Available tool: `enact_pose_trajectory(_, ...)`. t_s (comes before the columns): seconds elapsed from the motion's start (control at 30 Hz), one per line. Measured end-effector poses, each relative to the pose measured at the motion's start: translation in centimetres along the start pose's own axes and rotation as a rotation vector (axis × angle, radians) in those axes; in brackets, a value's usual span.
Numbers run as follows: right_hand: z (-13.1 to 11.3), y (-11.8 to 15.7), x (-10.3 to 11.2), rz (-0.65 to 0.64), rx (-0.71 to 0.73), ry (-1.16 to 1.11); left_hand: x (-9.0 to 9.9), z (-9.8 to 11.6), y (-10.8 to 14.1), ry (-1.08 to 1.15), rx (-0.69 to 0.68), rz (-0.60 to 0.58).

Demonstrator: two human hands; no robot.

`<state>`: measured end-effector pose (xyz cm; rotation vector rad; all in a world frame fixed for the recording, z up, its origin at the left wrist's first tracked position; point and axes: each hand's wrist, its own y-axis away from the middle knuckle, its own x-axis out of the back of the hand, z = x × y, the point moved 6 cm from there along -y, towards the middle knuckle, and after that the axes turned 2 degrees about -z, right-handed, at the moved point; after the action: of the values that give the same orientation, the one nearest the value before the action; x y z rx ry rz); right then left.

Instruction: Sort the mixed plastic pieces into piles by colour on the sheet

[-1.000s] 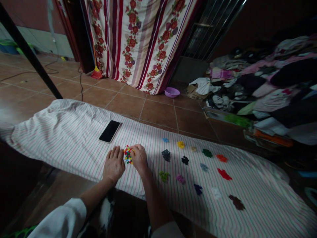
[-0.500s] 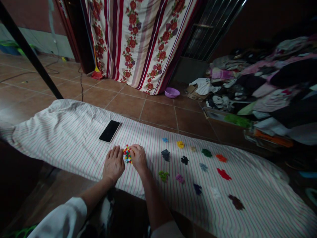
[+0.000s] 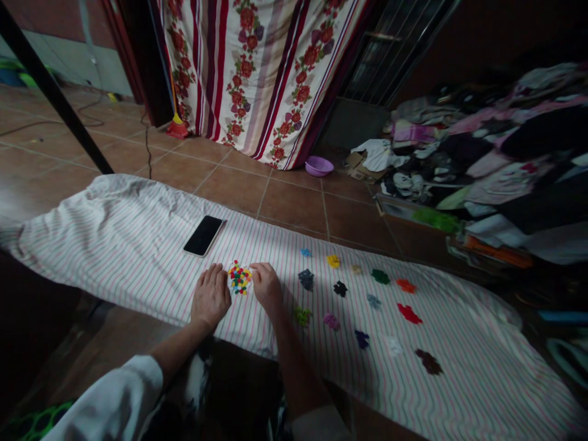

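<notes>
A pile of small multicoloured pieces [image 3: 239,279], mostly red, yellow, green and white, lies on a striped cloth [image 3: 138,245]. My left hand [image 3: 211,295] rests flat along the pile's left side, fingers stretched out. On the right side is my right hand [image 3: 267,286], its fingers bent and drawn together at the pile's edge; whatever they may hold is too small to make out. Right of that hand, small heaps sorted by colour are spread out, among them dark grey [image 3: 305,280], lime green [image 3: 302,316], black [image 3: 340,288] and pink [image 3: 331,321].
A phone [image 3: 204,236] lies beyond my left hand. Farther right are yellow [image 3: 333,261], red [image 3: 409,313] and brown [image 3: 429,362] heaps. On the tiled floor stand a purple basin [image 3: 318,166] and a broom [image 3: 177,127], near a flowered curtain [image 3: 257,79]. Clothes [image 3: 496,159] are piled at right.
My right hand has drawn back slightly to the right, uncovering more of the mixed pile, which looks more spread out. My left hand stays beside it. The view has shifted a little.
</notes>
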<state>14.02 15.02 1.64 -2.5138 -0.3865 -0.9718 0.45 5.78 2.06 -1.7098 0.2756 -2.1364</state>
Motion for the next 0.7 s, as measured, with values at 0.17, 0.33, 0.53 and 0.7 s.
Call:
enact_pose_trajectory(0.17, -0.1, 0.9, 1.0, -0.056, -0.015, -0.006, 0.3, 0.1, 0.0, 0.013, -0.004, 0.007)
enact_pose_trajectory(0.33, -0.8, 1.7, 1.1, -0.153, 0.025, 0.012, 0.2, 0.0, 0.0, 0.007, -0.011, 0.008)
enact_pose_trajectory(0.53, -1.4, 2.5, 1.1, -0.245, 0.073, 0.002, 0.2, 0.0, -0.1, 0.014, -0.014, -0.001)
enact_pose_trajectory(0.7, -2.0, 3.1, 0.7, -0.290, 0.118, 0.006, 0.3, 0.0, -0.1, 0.026, 0.001, 0.000)
